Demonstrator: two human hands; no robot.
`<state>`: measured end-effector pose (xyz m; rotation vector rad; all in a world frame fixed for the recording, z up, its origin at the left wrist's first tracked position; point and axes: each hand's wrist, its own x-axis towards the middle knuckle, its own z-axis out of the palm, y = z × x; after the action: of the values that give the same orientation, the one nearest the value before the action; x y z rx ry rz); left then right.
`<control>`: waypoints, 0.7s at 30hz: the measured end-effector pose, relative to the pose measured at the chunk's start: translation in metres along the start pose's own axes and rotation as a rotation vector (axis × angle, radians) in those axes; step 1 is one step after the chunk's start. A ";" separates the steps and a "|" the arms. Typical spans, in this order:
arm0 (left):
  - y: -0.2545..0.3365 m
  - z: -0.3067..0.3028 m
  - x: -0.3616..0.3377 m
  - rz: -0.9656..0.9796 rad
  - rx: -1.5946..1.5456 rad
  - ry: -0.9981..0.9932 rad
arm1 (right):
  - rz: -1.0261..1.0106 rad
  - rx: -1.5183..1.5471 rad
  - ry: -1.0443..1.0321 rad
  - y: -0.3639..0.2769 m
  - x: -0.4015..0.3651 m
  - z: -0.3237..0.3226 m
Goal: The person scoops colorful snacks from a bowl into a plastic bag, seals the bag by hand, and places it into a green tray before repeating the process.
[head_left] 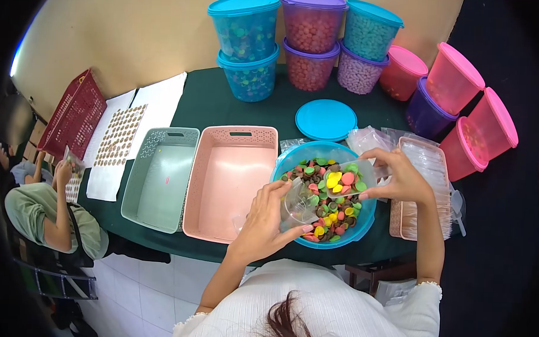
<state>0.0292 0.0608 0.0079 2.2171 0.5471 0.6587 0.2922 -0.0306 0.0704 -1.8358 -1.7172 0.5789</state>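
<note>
A blue tub [362, 230] holds many round candies [337, 221] in green, yellow, pink and brown. Over its left side, my left hand [263, 217] has its fingers around a clear plastic cup [299, 206]. At the tub's upper right, my right hand [395, 176] grips a clear scoop [364, 173] by its right end. Green, yellow, pink and brown candies lie in the scoop, close to the cup's right side.
Left of the tub are a pink basket [230, 179] and a green basket [162, 182]. A blue lid [326, 119] lies behind; a basket of clear packets [420, 185] stands right. Lidded tubs [248, 25] line the back. Another person [57, 217] sits far left.
</note>
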 end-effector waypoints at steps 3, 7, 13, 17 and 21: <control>0.009 0.004 0.007 0.046 0.116 0.020 | -0.181 -0.130 -0.046 -0.021 0.009 -0.018; 0.025 0.015 0.012 0.064 0.199 0.047 | -0.319 -0.338 -0.203 -0.037 0.020 -0.019; 0.037 0.027 0.011 0.025 0.284 0.062 | -0.389 -0.406 -0.195 -0.026 0.019 -0.031; 0.044 0.038 0.011 0.027 0.304 0.059 | -0.479 -0.344 -0.281 -0.012 0.021 -0.027; 0.048 0.052 0.011 -0.032 0.341 0.129 | -0.504 -0.388 -0.282 -0.009 0.027 -0.032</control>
<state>0.0776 0.0082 0.0166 2.4863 0.8089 0.7396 0.3083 -0.0063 0.1020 -1.5042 -2.5175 0.3177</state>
